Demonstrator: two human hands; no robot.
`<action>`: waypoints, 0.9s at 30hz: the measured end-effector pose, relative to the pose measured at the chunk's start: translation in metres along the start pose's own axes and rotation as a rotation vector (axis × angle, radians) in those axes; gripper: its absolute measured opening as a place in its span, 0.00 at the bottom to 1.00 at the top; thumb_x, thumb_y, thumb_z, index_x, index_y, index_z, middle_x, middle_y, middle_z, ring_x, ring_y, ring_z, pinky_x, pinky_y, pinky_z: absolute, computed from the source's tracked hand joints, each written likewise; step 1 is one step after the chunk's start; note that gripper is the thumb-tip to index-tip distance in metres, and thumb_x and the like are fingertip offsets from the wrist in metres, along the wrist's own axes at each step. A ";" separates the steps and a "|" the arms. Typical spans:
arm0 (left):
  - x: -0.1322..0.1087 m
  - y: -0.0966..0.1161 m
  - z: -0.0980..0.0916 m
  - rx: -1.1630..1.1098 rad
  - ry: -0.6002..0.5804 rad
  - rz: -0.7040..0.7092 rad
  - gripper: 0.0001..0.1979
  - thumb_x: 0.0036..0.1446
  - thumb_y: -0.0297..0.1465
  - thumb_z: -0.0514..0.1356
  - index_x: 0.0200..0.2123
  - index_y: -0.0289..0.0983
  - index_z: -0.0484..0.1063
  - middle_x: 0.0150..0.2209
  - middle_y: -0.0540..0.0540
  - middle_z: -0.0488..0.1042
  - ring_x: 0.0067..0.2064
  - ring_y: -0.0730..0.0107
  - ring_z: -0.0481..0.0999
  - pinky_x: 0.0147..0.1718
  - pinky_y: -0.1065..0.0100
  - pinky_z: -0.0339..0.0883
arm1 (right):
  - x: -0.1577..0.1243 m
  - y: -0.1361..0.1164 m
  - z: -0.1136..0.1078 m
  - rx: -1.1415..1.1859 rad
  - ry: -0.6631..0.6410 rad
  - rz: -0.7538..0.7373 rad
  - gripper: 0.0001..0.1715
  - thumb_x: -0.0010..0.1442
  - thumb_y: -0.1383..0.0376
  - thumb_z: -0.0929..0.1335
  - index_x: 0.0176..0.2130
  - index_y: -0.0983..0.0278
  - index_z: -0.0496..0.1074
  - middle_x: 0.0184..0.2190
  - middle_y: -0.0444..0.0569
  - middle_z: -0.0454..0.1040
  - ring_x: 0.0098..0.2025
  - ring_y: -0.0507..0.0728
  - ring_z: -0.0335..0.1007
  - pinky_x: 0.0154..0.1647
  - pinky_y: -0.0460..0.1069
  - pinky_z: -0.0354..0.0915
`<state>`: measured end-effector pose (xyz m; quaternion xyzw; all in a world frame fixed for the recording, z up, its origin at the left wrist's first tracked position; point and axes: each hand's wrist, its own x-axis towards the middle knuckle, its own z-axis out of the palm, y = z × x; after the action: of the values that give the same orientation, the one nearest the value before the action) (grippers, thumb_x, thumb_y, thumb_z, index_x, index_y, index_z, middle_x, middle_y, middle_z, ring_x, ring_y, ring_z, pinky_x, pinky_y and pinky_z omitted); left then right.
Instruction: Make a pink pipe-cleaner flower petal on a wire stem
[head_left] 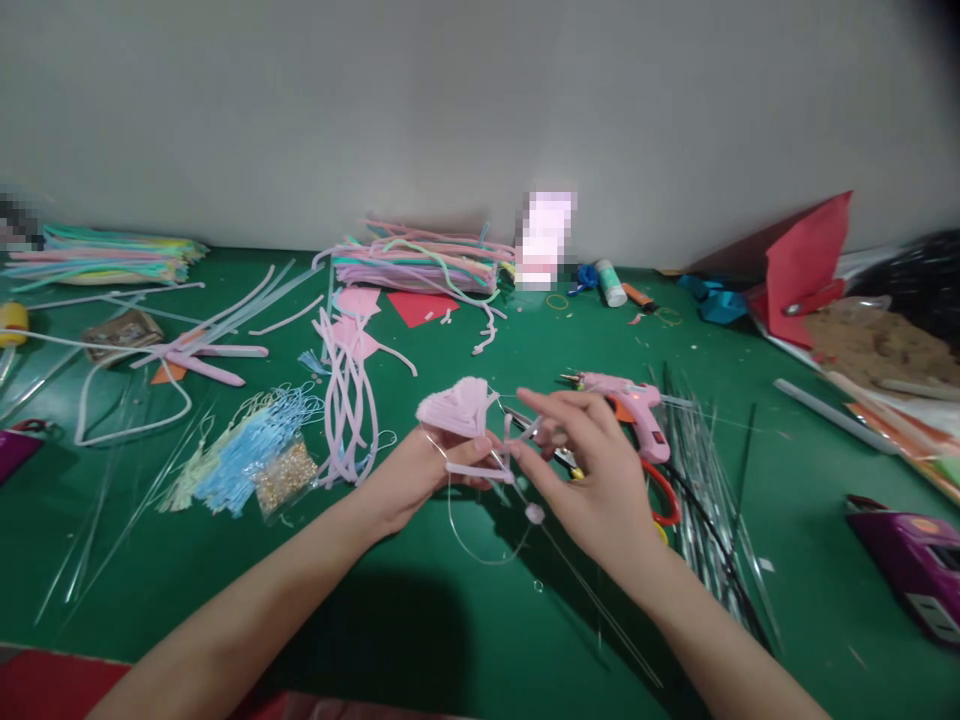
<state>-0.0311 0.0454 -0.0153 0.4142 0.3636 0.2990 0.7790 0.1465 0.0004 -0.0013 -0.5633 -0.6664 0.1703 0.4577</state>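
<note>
Near the middle of the table, my left hand (427,470) is closed around a pale pink fuzzy craft piece (456,408) made of bent strips. A thin clear wire (480,560) loops below it, with a small pink bead-like disc (534,513) beside the loop. My right hand (592,450) is at the right side of the piece, thumb and index finger apart at a short pink strip (508,435). Whether its fingertips grip the strip cannot be made out. Behind my right hand lies a pink glue gun (634,405).
Pipe cleaner bundles (420,265) lie along the wall beside a lit, blurred screen (546,240). Blue tassels (251,450) and a bag of gold beads (283,477) are at left. Clear rods (705,480) and a purple power strip (911,560) lie at right.
</note>
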 end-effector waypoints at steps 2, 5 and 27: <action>0.002 0.003 -0.006 0.002 0.004 -0.010 0.10 0.52 0.36 0.66 0.31 0.33 0.76 0.31 0.46 0.76 0.32 0.71 0.76 0.33 0.71 0.70 | 0.003 0.007 -0.004 0.052 0.042 0.081 0.26 0.56 0.64 0.70 0.54 0.56 0.67 0.43 0.50 0.65 0.33 0.53 0.65 0.35 0.52 0.69; 0.004 0.006 -0.015 -0.021 -0.002 -0.040 0.12 0.50 0.37 0.68 0.29 0.33 0.75 0.29 0.47 0.75 0.30 0.72 0.75 0.32 0.71 0.69 | 0.006 0.016 -0.006 0.286 -0.063 0.305 0.33 0.51 0.60 0.73 0.55 0.57 0.64 0.45 0.51 0.66 0.35 0.53 0.66 0.34 0.51 0.69; 0.001 -0.004 -0.014 1.138 0.263 0.368 0.08 0.53 0.36 0.64 0.35 0.41 0.75 0.36 0.45 0.73 0.42 0.56 0.68 0.41 0.61 0.61 | -0.007 0.021 0.016 -0.349 -0.340 0.142 0.10 0.62 0.59 0.65 0.32 0.63 0.71 0.29 0.52 0.75 0.29 0.60 0.72 0.30 0.52 0.65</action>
<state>-0.0417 0.0503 -0.0248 0.7809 0.4819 0.2362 0.3195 0.1455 0.0048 -0.0286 -0.6425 -0.7119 0.1766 0.2220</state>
